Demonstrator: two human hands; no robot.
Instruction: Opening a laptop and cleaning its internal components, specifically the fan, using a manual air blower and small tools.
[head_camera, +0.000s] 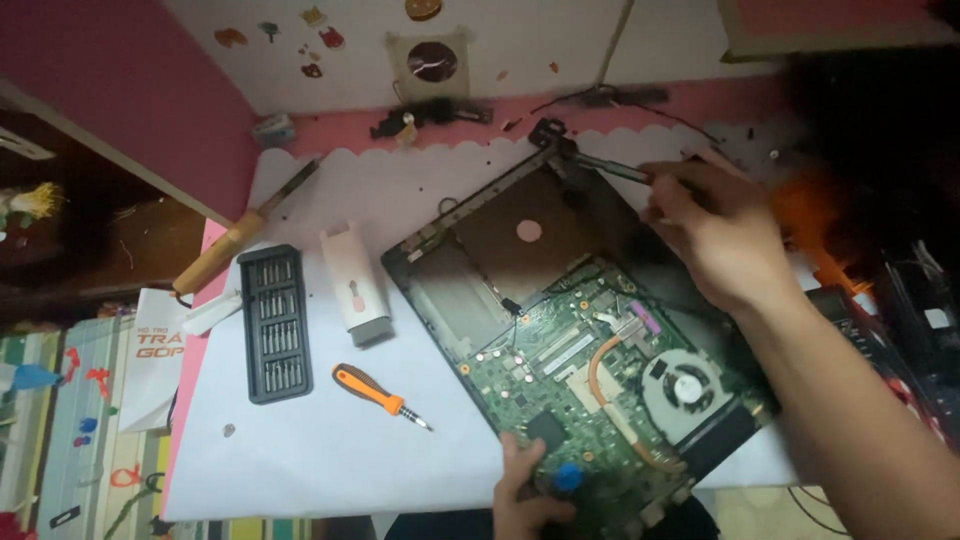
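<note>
I see my right hand (712, 232) gripping a screwdriver (610, 168) at the opened laptop (560, 330), my left hand (525, 495) clasping its near edge.

White paper packet with orange print (158, 352) hangs off the bench's left edge, beside the black screwdriver-bit case (274, 322); small colourful stickers (318, 42) and a round dark sticker (432, 61) sit on the back wall.

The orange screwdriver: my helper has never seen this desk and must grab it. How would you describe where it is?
On the white sheet, look left of the opened laptop and just right of the black bit case. The orange screwdriver lies there, touched by neither hand. It is short with an orange-and-black handle, unlike the long wooden-handled tool farther up.
</note>
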